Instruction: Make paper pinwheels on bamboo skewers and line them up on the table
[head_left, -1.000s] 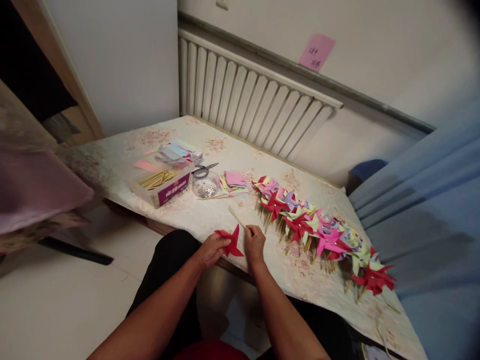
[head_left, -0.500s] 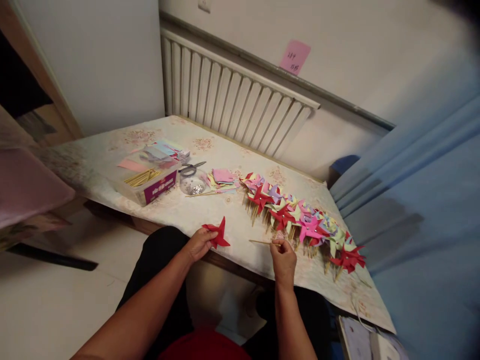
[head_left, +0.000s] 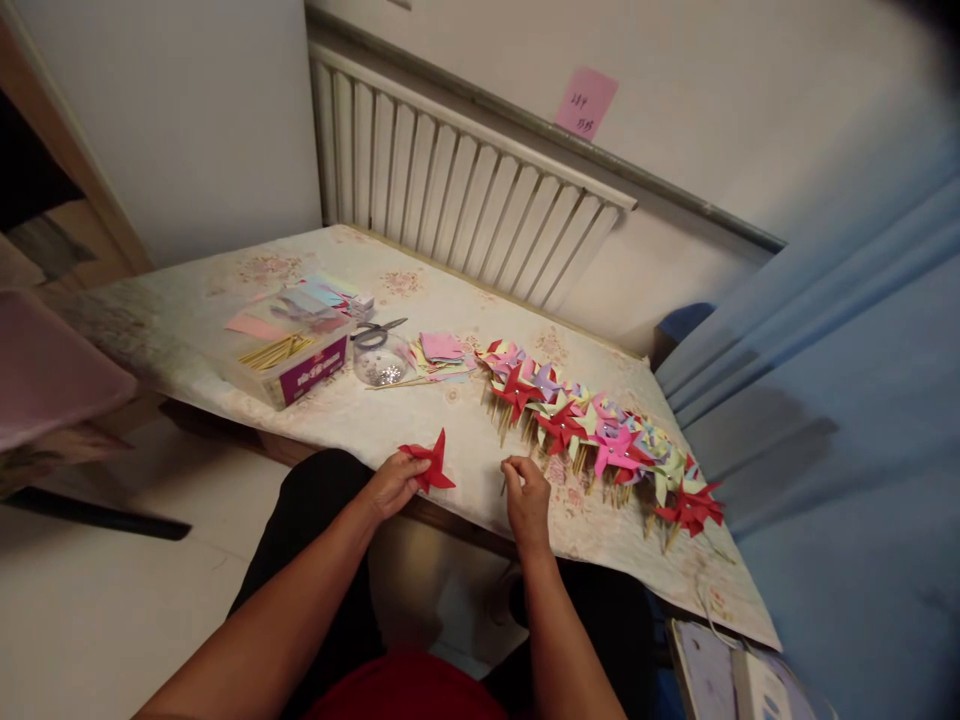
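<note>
My left hand (head_left: 394,486) pinches a red paper pinwheel (head_left: 435,468) between thumb and fingers, just above the table's front edge. To its right, my right hand (head_left: 529,500) is closed on a thin wooden stick (head_left: 503,486), of which only a short piece shows below the fingertips. The hands are apart, and the stick does not touch the pinwheel. Close behind my right hand are rows of finished pinwheels on sticks, a red one (head_left: 562,424) and a pink one (head_left: 616,450) among them.
A plastic box of sticks (head_left: 274,352) stands at the left of the cloth-covered table (head_left: 420,415). Beside it are scissors (head_left: 382,332), a clear bowl of small shiny pieces (head_left: 382,368) and stacked coloured paper (head_left: 442,347). Behind are a radiator (head_left: 457,180) and a blue curtain (head_left: 847,400).
My right hand has moved left toward the pinwheel. The stick, earlier lying sideways in full view, is now mostly hidden by the hand. My left hand keeps its hold on the red pinwheel.
</note>
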